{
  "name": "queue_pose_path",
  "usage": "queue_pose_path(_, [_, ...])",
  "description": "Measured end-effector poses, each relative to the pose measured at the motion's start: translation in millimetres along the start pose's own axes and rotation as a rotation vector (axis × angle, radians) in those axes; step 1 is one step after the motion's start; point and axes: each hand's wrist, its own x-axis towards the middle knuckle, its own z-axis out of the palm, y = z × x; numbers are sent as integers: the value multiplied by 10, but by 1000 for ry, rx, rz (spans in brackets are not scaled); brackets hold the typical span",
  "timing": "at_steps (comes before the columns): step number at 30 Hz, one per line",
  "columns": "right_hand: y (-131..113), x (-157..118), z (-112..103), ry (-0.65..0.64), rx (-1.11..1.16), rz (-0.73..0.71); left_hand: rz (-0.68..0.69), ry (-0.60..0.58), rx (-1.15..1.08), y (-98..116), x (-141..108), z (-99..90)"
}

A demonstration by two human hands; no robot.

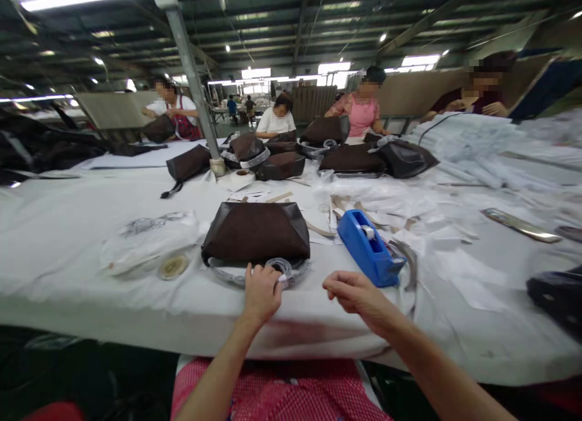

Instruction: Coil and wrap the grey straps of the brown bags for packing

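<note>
A dark brown bag (257, 233) with black leather corners lies on the white-covered table (150, 315) in front of me. Along its near side runs a strap in clear plastic wrap (225, 274), partly curled into a loop. My left hand (262, 290) is closed on this wrapped strap beside the loop. To the right, my right hand (348, 290) hovers near the table's front edge, fingers pinched together; whether something small is between them is hidden. Just beyond it stands a blue tape dispenser (370, 248) with a roll of tape.
Left of the bag lie a tape roll (173, 266) and a plastic-wrapped bundle (150, 239). Paper scraps and a metal ruler (521, 225) lie to the right. Several more brown bags, a metal post (191, 69) and people at work are across the table.
</note>
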Motion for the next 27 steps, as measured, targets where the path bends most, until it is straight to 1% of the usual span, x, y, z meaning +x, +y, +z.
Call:
queue_pose_path(1, [36, 78, 201, -36, 16, -2, 0, 10, -2, 5, -11, 3])
queue_pose_path(3, [149, 263, 533, -24, -4, -32, 4, 27, -14, 13, -32, 8])
queue_pose_path(4, [214, 358, 651, 0, -23, -42, 6, 32, -22, 15, -41, 12])
queue_pose_path(6, [334, 523, 790, 65, -66, -55, 11, 38, -38, 13, -51, 17])
queue_pose_path(10, [477, 693, 842, 151, -121, -53, 23, 60, -47, 1, -58, 22])
queue_pose_path(14, [540, 732, 852, 200, -138, -9, 36, 77, -61, -4, -72, 34])
queue_pose_path(18, [562, 729, 891, 239, -113, 69, 37, 116, -78, -15, -91, 78])
queue_pose_path(22, [504, 709, 918, 238, -59, 131, 66, 151, -105, -48, -120, 127])
queue_pose_path(25, [449, 677, 901, 217, -26, 146, 124, 152, -74, -70, -144, 144])
queue_pose_path(27, [428, 644, 869, 183, 4, 153, 122, 165, -69, -75, -149, 147])
